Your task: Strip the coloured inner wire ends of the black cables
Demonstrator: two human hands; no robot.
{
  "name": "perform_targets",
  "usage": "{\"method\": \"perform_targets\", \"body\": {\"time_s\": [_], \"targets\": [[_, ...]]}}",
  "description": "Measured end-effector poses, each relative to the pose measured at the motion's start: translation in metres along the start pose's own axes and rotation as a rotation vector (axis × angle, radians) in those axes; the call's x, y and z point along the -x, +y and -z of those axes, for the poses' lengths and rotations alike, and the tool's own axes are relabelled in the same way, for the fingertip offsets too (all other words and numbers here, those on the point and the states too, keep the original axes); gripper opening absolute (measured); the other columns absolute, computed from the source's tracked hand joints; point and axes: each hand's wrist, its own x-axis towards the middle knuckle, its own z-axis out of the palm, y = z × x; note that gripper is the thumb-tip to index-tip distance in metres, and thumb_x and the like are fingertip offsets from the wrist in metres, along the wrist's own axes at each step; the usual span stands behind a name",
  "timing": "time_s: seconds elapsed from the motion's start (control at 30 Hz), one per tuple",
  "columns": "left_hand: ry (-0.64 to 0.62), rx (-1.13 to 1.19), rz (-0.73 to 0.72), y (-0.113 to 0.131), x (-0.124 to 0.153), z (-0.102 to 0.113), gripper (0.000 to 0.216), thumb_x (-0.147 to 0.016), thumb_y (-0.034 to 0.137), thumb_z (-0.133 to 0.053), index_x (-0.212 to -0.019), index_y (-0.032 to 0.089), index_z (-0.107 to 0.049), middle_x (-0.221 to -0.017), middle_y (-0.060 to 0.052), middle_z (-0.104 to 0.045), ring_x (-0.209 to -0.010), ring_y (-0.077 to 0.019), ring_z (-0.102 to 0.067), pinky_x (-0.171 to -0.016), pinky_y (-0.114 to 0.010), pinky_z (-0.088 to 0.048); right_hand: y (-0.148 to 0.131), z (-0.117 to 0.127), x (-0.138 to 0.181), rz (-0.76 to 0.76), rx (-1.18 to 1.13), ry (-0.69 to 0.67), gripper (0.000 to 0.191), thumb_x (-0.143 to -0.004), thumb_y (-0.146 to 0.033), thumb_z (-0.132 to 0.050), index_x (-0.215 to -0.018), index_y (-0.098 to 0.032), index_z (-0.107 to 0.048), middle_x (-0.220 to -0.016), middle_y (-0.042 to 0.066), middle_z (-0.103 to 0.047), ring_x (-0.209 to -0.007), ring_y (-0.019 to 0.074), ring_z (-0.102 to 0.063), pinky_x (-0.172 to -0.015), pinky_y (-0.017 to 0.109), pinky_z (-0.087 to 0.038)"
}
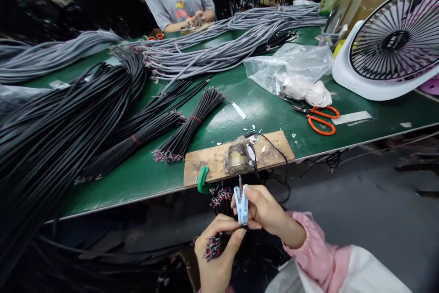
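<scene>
My right hand (265, 208) is closed round a pale blue snipper (242, 205), its blades pointing up just below the table edge. My left hand (217, 249) is closed on a bunch of black cables with stripped coloured wire ends (213, 247), held right under the snipper; its thumb and forefinger pinch at the tool's lower end. Another tuft of coloured wire tips (220, 195) sticks up beside the snipper. Straight ahead, a wooden board (209, 162) with a small round solder pot (238, 158) lies on the green table (240, 114).
Large bundles of black cables (68, 124) and grey cables (212, 50) cover the table's left and back. Orange scissors (320, 118), a plastic bag (291, 69) and a white fan (394, 41) sit to the right. Another person (178, 0) works at the far side.
</scene>
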Motion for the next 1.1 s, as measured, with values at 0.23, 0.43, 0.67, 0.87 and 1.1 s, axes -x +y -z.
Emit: {"method": "perform_targets", "body": {"time_s": [0.23, 0.43, 0.67, 0.87, 1.1], "targets": [[0.002, -0.058, -0.033, 0.003, 0.006, 0.002, 0.01, -0.073, 0.017, -0.08, -0.065, 0.021, -0.075, -0.061, 0.0, -0.067, -0.055, -0.0161, -0.06, -0.053, -0.024, -0.047, 0.01, 0.016, 0.017, 0.027, -0.065, 0.081, 0.052, -0.081, -0.064, -0.07, -0.079, -0.012, -0.067, -0.059, -0.003, -0.055, -0.039, 0.0032, -0.032, -0.028, 0.011, -0.023], [-0.034, -0.05, 0.092, 0.007, 0.016, 0.007, 0.011, -0.076, 0.021, -0.079, -0.065, 0.021, -0.075, -0.061, -0.001, -0.067, -0.054, -0.0162, -0.059, -0.054, -0.025, -0.046, 0.012, 0.022, 0.044, 0.051, 0.214, 0.014, 0.046, -0.083, -0.057, -0.072, -0.079, -0.011, -0.069, -0.062, -0.002, -0.057, -0.037, 0.0016, -0.034, -0.031, 0.015, -0.023], [-0.196, -0.098, 0.067, 0.003, 0.024, 0.015, 0.016, -0.083, 0.022, -0.073, -0.067, 0.021, -0.075, -0.058, 0.0, -0.066, -0.052, -0.0149, -0.058, -0.053, -0.024, -0.042, 0.009, 0.022, 0.041, 0.075, 0.486, -0.211, 0.062, -0.083, -0.071, -0.062, -0.06, -0.013, -0.061, -0.053, -0.001, -0.055, -0.045, 0.0061, -0.044, -0.042, 0.018, -0.032], [-0.252, -0.08, 0.132, -0.002, 0.028, 0.018, 0.021, -0.087, 0.028, -0.071, -0.067, 0.02, -0.075, -0.058, -0.001, -0.064, -0.052, -0.0145, -0.057, -0.052, -0.024, -0.041, 0.024, 0.03, 0.04, -0.203, 0.336, -0.287, 0.07, -0.074, -0.085, -0.055, -0.064, -0.016, -0.057, -0.051, -0.003, -0.055, -0.036, 0.0049, -0.042, -0.034, 0.016, -0.029], [-0.145, 0.062, 0.325, -0.005, 0.038, 0.013, 0.032, -0.083, 0.044, -0.075, -0.065, 0.017, -0.073, -0.055, 0.001, -0.055, -0.048, -0.01, -0.048, -0.047, -0.021, -0.037, 0.04, 0.026, 0.049, -0.009, 0.301, -0.223, 0.067, -0.085, -0.08, -0.048, -0.068, -0.015, -0.058, -0.055, -0.002, -0.055, -0.039, 0.0059, -0.042, -0.037, 0.017, -0.032]]}}
